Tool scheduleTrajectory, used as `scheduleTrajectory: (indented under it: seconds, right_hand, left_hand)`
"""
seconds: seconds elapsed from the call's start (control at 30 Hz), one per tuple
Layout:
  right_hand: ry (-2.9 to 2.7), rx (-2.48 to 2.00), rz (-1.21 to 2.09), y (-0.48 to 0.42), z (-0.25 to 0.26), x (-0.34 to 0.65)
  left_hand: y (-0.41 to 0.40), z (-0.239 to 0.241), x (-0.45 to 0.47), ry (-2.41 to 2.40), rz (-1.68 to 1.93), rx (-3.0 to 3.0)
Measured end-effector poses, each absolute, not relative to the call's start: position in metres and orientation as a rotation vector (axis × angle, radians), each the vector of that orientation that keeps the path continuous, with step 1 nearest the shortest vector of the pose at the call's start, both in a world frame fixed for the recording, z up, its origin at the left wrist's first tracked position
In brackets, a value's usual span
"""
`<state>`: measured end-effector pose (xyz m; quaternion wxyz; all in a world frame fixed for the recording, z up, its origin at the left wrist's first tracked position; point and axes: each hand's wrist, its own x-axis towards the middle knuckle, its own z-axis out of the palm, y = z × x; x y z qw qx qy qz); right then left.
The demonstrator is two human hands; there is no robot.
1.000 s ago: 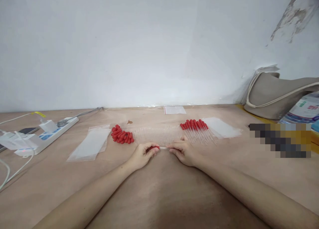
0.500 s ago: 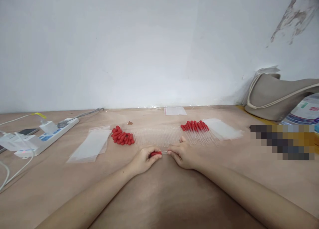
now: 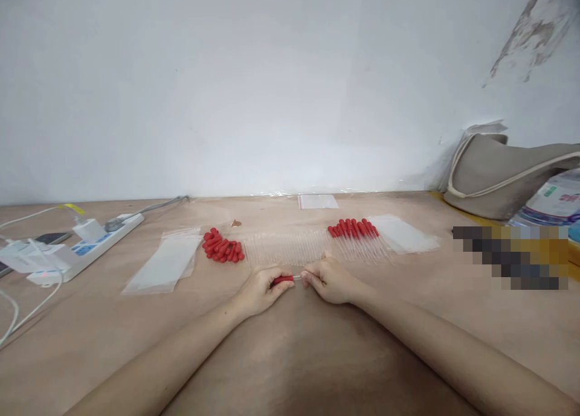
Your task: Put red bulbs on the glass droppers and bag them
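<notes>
In the head view my left hand [image 3: 265, 290] is closed around a red rubber dropper bulb [image 3: 283, 279] at the middle of the table. My right hand [image 3: 328, 278] pinches a thin clear dropper tube [image 3: 297, 277], whose end meets the bulb's mouth. How far the tube sits inside the bulb cannot be made out. Behind my hands lies a row of clear tubes [image 3: 285, 247]. To its left is a pile of loose red bulbs [image 3: 222, 247]. On its right, several droppers with red bulbs on them [image 3: 353, 229] lie side by side.
Clear plastic bags lie at the left [image 3: 161, 262], right [image 3: 405, 233] and back [image 3: 318, 201]. A white power strip [image 3: 97, 247] with chargers and cables stands far left. A grey bag [image 3: 498, 174] and a large plastic bottle [image 3: 550, 201] are at the right.
My right hand has shifted slightly left along the tube, closer to the bulb, and its fingers are curled more. My left hand stays in place on the bulb.
</notes>
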<state>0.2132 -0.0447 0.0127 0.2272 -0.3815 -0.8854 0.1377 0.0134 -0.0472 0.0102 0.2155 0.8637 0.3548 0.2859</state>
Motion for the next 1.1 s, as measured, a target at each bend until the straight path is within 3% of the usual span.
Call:
scheduleTrajectory:
  seconds: [0.3,0.43,0.6,0.87,1.1]
  right_hand:
    - [-2.544,-1.019,0.229,-0.045,0.038,0.223]
    - [-2.216,-1.404,0.328,-0.027,0.045,0.246]
    - [-1.773,-1.834,0.131,-0.003,0.033,0.272]
    - [-1.701,-2.039,-0.015,0.008,0.015,0.266]
    - [-1.718,-2.197,0.078,0.009,0.017,0.266]
  left_hand:
    - [-0.043,0.006,0.013,1.102,1.035,2.248]
    - [-0.038,-0.002,0.012,1.11,1.054,2.082]
    - [-0.037,-0.003,0.012,1.089,0.973,2.147]
    - [-0.037,-0.002,0.012,1.097,0.949,2.231]
    - [-0.038,0.0,0.012,1.088,0.911,2.29]
